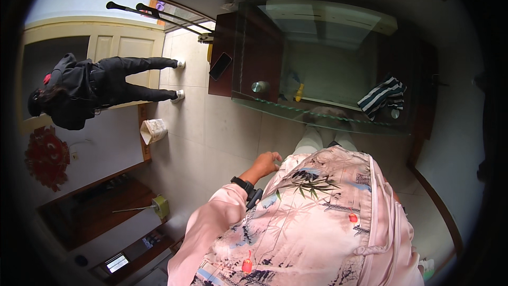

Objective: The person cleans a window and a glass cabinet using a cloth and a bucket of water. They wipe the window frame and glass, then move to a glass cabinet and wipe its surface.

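Observation:
My left hand [270, 161] hangs beside my pink printed jacket [309, 214], fingers loosely curled with a gap between them and nothing visible in them. A dark watch-like band [243, 184] circles that wrist. My right hand is out of view, hidden behind my body on the right. Before me stands a desk with a glass top [333, 67]. A crumpled striped cloth [381, 96] lies at its right side. Some yellow object [299, 92] shows near the desk's front; whether it is on or under the glass I cannot tell.
A smartphone [220, 66] rests on the dark red side surface [222, 31], with crutches [158, 15] leaning behind. A person in dark clothes [115, 75] stands near the pale door [137, 45]. A whitish bin [154, 131] is by the wall. Floor tiles [226, 127] lie between.

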Motion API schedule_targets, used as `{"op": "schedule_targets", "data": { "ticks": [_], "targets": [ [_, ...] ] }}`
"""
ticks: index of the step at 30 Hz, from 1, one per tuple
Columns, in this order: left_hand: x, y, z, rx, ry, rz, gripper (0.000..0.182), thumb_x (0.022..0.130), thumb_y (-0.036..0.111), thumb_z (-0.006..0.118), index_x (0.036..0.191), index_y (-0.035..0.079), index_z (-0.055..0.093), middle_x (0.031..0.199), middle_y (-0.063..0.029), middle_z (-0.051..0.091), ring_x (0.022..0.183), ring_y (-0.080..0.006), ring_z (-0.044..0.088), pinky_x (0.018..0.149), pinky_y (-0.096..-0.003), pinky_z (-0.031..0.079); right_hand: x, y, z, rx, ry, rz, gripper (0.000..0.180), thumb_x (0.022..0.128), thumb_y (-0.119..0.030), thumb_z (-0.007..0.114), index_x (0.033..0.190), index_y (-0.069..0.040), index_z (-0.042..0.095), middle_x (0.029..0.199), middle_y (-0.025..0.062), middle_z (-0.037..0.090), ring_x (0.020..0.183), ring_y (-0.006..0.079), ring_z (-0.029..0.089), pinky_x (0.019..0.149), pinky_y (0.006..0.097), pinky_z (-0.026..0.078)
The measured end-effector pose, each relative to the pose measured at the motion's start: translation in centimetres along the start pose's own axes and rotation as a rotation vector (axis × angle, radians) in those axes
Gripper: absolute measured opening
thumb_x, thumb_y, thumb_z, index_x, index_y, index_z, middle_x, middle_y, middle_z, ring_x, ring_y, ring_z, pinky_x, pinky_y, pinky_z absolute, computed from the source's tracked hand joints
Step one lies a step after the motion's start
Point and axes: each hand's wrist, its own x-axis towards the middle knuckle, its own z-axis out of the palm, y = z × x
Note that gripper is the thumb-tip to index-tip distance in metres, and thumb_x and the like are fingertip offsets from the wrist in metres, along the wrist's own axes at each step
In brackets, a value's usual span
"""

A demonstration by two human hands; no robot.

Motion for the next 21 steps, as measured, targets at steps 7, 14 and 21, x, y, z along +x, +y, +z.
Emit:
{"op": "schedule_targets", "data": {
  "ticks": [7, 14, 21],
  "targets": [
    [-5.4, -1.4, -2.1, -0.378, -0.327, -0.089, 0.02, 0.078, 0.017, 0.07, 0.094, 0.005, 0.068, 0.09, -0.0066, 0.069, 0.081, -0.0153, 0.062, 0.073, -0.0281, 0.048, -2.3, 2.7, 0.4, -0.316, 0.137, -0.169, 0.013, 0.075, -0.011, 0.068, 0.085, -0.003, 0.069, 0.078, 0.0046, 0.062, 0.07, 0.0139, 0.055, 0.064, 0.0318, 0.046],
    [-10.3, -0.2, -3.9, -0.933, -0.604, -0.137, 0.031, 0.082, 0.008, 0.068, 0.112, 0.001, 0.065, 0.106, -0.0002, 0.065, 0.092, -0.008, 0.057, 0.087, -0.0237, 0.043, -2.8, 2.7, -0.3, -0.361, 0.169, -0.202, 0.013, 0.075, -0.011, 0.067, 0.085, -0.003, 0.069, 0.078, 0.0043, 0.062, 0.07, 0.0137, 0.056, 0.064, 0.0317, 0.046],
    [-14.9, 3.1, 2.0, -1.089, -0.357, -0.138, 0.039, 0.081, 0.011, 0.069, 0.116, 0.001, 0.057, 0.109, -0.002, 0.062, 0.101, -0.0112, 0.055, 0.094, -0.0258, 0.041, 1.8, -0.2, -3.4, -0.434, 0.106, -0.27, 0.013, 0.076, -0.011, 0.067, 0.086, -0.003, 0.069, 0.079, 0.004, 0.063, 0.07, 0.0135, 0.056, 0.064, 0.0316, 0.046]
  ]
}}
